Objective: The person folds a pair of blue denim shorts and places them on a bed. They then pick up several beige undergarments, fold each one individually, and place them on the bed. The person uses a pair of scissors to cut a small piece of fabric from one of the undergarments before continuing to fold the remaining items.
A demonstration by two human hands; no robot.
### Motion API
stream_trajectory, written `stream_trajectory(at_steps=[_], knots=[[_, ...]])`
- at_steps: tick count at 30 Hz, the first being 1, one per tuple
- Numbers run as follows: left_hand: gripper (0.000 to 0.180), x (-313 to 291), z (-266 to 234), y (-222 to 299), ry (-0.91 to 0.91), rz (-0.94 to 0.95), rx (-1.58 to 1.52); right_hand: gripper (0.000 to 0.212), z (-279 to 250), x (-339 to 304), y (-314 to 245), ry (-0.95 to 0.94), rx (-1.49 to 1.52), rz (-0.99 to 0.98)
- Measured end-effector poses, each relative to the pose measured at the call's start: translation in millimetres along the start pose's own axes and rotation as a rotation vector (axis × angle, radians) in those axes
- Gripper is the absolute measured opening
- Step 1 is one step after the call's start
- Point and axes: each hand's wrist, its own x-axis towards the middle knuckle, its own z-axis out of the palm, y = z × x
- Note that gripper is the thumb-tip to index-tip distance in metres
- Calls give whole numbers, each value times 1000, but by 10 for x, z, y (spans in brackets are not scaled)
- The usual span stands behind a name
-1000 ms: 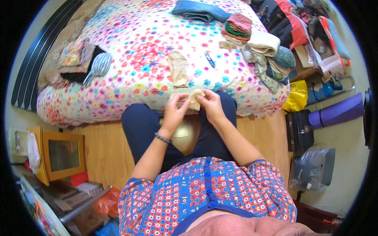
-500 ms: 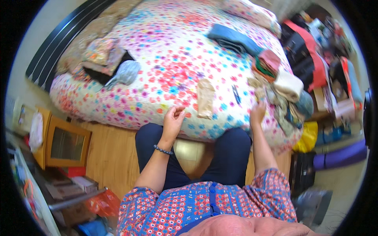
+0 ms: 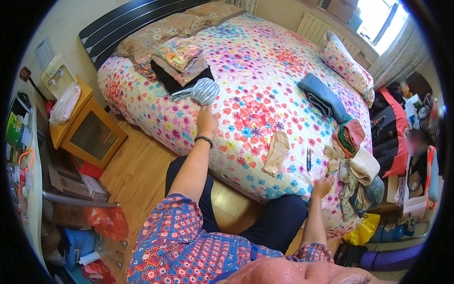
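Note:
Reaching forward over the bed, my left hand (image 3: 207, 120) has its fingertips at the near edge of a grey-and-white striped cloth bundle (image 3: 205, 91). The fingers look stretched out, and whether they touch the bundle is unclear. Behind it lies a pile of folded clothes (image 3: 182, 66). Low on the right, my right hand (image 3: 323, 186) rests on the bed with its fingers curled in, beside the end of a small beige cloth (image 3: 332, 164). What lies inside those fingers is hidden. Between my hands are a flat beige sock-like piece (image 3: 276, 154) and small dark-handled scissors or clippers (image 3: 309, 159).
On the right of the bed lie folded jeans (image 3: 323, 97), a rolled pink and green bundle (image 3: 350, 136), a cream roll (image 3: 364, 166) and rumpled olive cloth (image 3: 348, 189). A wooden cabinet (image 3: 92, 128) stands at left. A yellow bag (image 3: 363, 229) sits by the right bed edge.
The view has turned to the left. My left hand has moved forward from above my knee to the striped bundle. My right hand stays near the beige cloth.

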Motion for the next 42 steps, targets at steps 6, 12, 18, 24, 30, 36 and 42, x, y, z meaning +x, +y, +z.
stream_trajectory(at_steps=[6, 12, 18, 24, 30, 36, 42], knots=[[22, -73, -150, -2, -89, 42, 243, 19, 5, -5, 71, 27, -23, -18], [15, -5, -112, -117, -116, 15, 87, 20, 39, 4, 165, 39, -34, 5], [33, 65, -125, -341, -326, -169, -318, 20, 41, -13, 140, 15, -66, -50], [56, -21, -162, -96, -322, -48, -224, 18, -10, 9, 187, 20, -79, -49], [16, -3, -115, 30, -259, 76, -59, 18, 6, 5, 36, 15, -59, -29], [6, 33, -65, 144, -315, -338, -793, 18, 41, 27, 124, 30, -83, -47], [9, 21, -157, 264, -408, -604, -1122, 18, 32, -7, 170, 37, -77, -36]])
